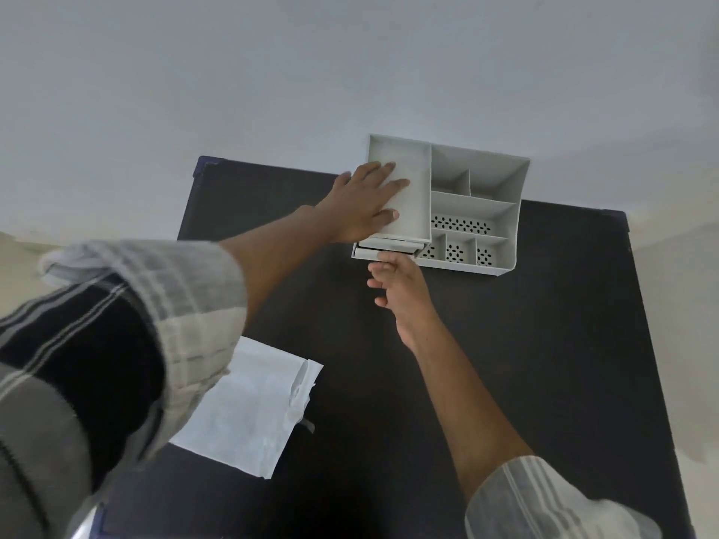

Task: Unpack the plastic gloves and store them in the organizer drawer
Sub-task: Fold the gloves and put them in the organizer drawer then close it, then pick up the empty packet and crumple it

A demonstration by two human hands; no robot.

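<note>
The drawer (389, 250) sits low at the front left of the white organizer (472, 212), just right of the frame's middle, and is only a little way out. Its long side runs left to right. The right hand (397, 289) is just below it, fingers (383, 260) loosely spread and touching its front edge. The left hand (363, 206) lies flat on the organizer's top, holding nothing. The white glove packet (249, 406) lies on the dark bench (544, 344), lower left. No words can be read.

left hand (363, 202) on organizer (476, 212), right hand (400, 289) at drawer (387, 252)
</note>
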